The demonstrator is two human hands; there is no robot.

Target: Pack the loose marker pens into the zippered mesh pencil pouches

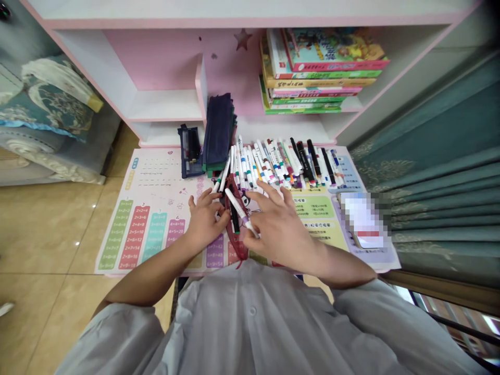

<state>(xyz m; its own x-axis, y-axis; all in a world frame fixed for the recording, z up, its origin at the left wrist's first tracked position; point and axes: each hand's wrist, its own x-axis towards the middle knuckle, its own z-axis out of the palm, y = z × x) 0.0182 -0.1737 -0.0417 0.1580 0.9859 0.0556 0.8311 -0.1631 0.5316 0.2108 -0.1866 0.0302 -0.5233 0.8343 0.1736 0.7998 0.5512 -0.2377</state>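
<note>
A dark red mesh pouch (pixel 233 242) lies on the desk between my hands, with a black marker (pixel 235 217) on it. My left hand (pixel 208 219) is at the pouch's left edge, thumb and fingers closed on that side. Over the pouch, a white marker with a purple band (pixel 237 204) slants down toward my right thumb. My right hand (pixel 278 225) grips this marker near its lower end, other fingers spread. Just beyond my hands lies a wide row of markers (pixel 269 161), mostly white with several black ones.
Dark blue and green pouches (pixel 217 130) are stacked behind the markers, beside a small navy case (pixel 190 151). A phone (pixel 361 219) lies at the desk's right. Books (pixel 320 78) fill the shelf's right side. The desk mat (pixel 156 177) shows printed multiplication tables.
</note>
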